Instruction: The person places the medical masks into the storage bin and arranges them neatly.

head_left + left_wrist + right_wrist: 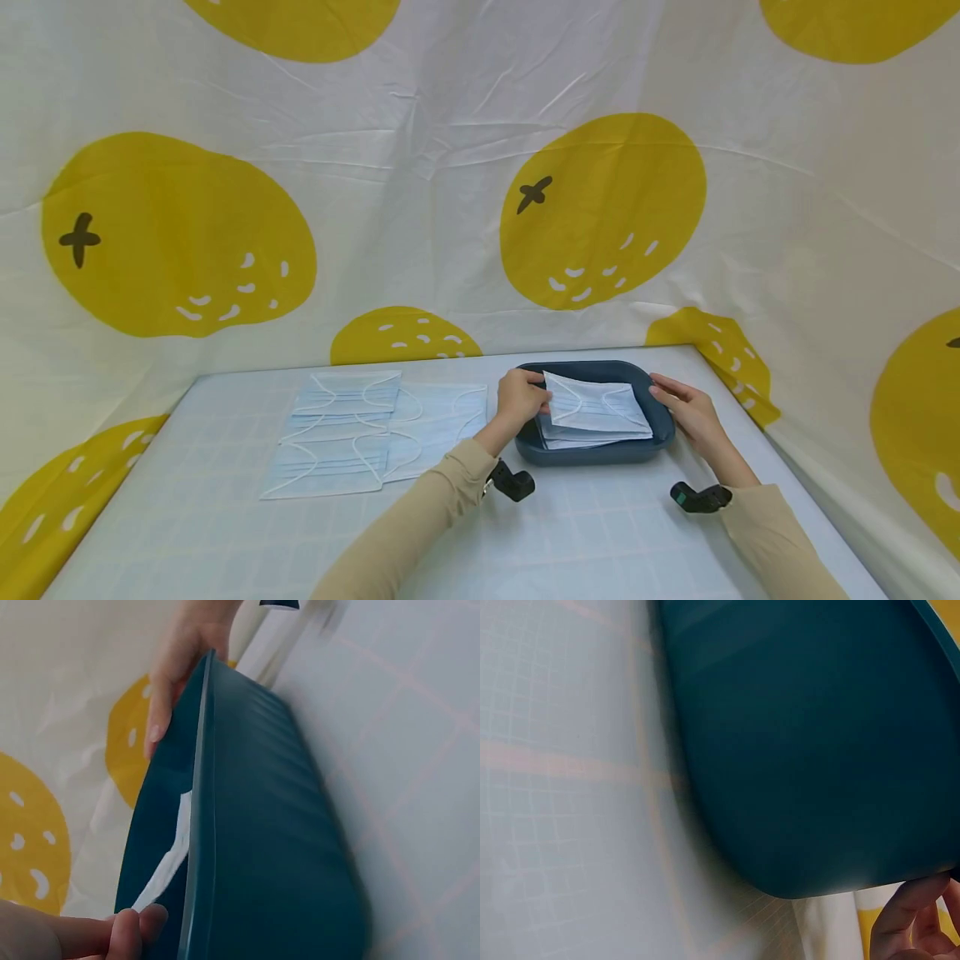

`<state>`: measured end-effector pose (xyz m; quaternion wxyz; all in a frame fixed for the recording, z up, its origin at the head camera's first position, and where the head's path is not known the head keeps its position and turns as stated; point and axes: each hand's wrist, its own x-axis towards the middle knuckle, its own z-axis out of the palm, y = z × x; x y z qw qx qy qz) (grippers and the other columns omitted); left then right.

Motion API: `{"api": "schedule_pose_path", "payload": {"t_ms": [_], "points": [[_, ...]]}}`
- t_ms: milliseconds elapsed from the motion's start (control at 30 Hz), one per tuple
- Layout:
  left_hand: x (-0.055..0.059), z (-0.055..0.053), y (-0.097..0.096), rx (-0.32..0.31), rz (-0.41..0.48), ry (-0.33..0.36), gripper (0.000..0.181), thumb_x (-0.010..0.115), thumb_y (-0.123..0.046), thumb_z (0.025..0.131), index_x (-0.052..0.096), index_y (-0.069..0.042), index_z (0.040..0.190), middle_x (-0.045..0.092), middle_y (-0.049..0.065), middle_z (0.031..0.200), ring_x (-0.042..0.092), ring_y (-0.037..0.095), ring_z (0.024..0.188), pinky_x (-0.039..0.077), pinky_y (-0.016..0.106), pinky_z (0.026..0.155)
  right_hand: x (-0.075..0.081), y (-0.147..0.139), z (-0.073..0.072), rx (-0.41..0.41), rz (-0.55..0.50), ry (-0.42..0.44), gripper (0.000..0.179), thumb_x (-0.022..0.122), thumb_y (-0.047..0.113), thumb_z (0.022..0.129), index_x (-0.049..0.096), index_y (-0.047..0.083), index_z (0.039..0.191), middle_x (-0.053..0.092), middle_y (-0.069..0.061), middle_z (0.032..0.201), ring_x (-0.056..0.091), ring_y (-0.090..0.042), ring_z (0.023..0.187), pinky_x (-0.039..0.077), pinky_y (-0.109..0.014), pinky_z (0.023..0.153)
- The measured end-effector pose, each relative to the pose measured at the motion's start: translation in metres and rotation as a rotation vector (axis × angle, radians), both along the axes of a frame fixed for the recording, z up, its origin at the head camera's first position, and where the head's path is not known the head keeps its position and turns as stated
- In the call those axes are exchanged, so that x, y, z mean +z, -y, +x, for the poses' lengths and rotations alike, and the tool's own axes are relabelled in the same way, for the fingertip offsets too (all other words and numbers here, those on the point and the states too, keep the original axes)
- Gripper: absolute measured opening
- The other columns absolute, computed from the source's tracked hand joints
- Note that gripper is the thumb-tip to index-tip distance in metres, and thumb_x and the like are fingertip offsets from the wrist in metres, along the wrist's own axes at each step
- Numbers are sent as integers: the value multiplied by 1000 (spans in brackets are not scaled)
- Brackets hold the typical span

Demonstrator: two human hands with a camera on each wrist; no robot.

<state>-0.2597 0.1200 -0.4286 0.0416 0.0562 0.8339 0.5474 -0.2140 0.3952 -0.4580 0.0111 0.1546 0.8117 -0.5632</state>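
Observation:
A dark blue basin [592, 455] stands at the back right of the table, with several light blue face masks [592, 435] stacked inside. My left hand [519, 397] is at the basin's left end. Its thumb and fingers pinch the left edge of the top mask [600, 400], whose white ear loops lie across it. The left wrist view shows the mask's white edge [166, 862] running along inside the basin wall. At the opposite end my right hand [693, 412] grips the rim; in the right wrist view its curled fingers [911, 907] touch the basin's edge.
Left of the basin, several face masks [330, 467] lie flat on the pale checked table [585, 533], partly overlapping. A white cloth with yellow fruit shapes [450, 208] hangs behind the table and along its sides. A black wrist device [701, 497] sits on each wrist.

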Motion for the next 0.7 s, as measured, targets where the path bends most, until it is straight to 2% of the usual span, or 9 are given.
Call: {"api": "schedule_pose_path", "payload": {"t_ms": [167, 300, 400, 567, 633, 700], "points": [[2, -1, 0, 9, -113, -12, 30, 71, 0, 80, 71, 1, 110, 73, 8, 71, 67, 13, 49, 45, 14, 43, 0, 0, -1, -8, 0, 0, 62, 50, 41, 98, 34, 8, 149, 34, -17, 153, 32, -30, 141, 29, -42, 114], [3, 0, 0, 5, -169, -26, 29, 68, 2, 81, 71, 2, 110, 73, 9, 73, 67, 12, 50, 45, 15, 43, 1, 2, 0, -9, -9, -1, 61, 49, 40, 99, 34, 8, 149, 34, -17, 154, 32, -30, 141, 29, -42, 115], [3, 1, 0, -21, -211, -36, 29, 65, 3, 83, 70, 3, 111, 74, 13, 81, 69, 15, 56, 51, 19, 49, 2, 2, 1, -6, -7, 0, 61, 49, 40, 99, 33, 8, 149, 34, -18, 154, 32, -30, 141, 28, -42, 115], [6, 3, 1, -54, -289, -60, 27, 65, -2, 87, 69, 3, 113, 73, 13, 103, 70, 18, 82, 58, 29, 69, 3, 3, 3, 6, -14, -4, 61, 48, 39, 99, 32, 8, 149, 32, -18, 154, 30, -30, 142, 27, -42, 115], [6, 3, 2, -62, -301, -63, 28, 64, -2, 87, 69, 1, 114, 71, 12, 109, 66, 18, 86, 57, 29, 71, 3, 2, 3, 9, -18, -7, 61, 48, 38, 99, 32, 8, 149, 32, -18, 154, 29, -31, 142, 27, -43, 115], [5, 2, 2, -77, -285, -56, 29, 61, 0, 88, 68, 0, 117, 71, 13, 109, 64, 18, 84, 55, 27, 68, 3, 2, 3, 8, -22, -7, 61, 48, 38, 99, 32, 7, 149, 31, -18, 155, 29, -31, 143, 27, -43, 116]]}}
